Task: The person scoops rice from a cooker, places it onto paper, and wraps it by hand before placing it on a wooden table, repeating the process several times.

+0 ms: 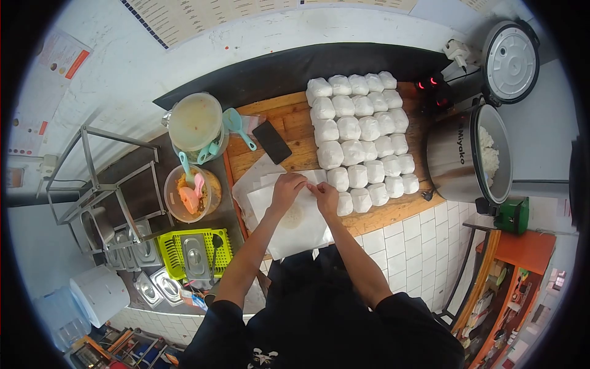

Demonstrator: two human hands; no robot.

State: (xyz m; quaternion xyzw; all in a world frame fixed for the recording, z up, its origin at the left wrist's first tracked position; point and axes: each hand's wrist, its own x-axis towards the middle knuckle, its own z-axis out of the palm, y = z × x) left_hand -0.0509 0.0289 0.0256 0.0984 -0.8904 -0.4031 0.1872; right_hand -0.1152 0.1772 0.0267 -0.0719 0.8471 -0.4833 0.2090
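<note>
A stack of white wrapping paper (261,200) lies at the table's front edge, its sheets slightly fanned. On the top sheet is a pale round patch that looks like rice (292,218). My left hand (287,189) and my right hand (326,198) meet at the far edge of this sheet, fingertips pinched close together on the paper. Just right of them stand several rows of white paper-wrapped parcels (348,128). Beyond the paper, a dark phone (271,142) lies on the wood.
An open rice cooker (452,154) holding white rice (488,157) stands at the right. At left are a tub of orange food (212,192) with spoons, a lidded container (195,121), a turquoise spoon (235,121), a green dish rack (169,252) and a metal frame (120,187).
</note>
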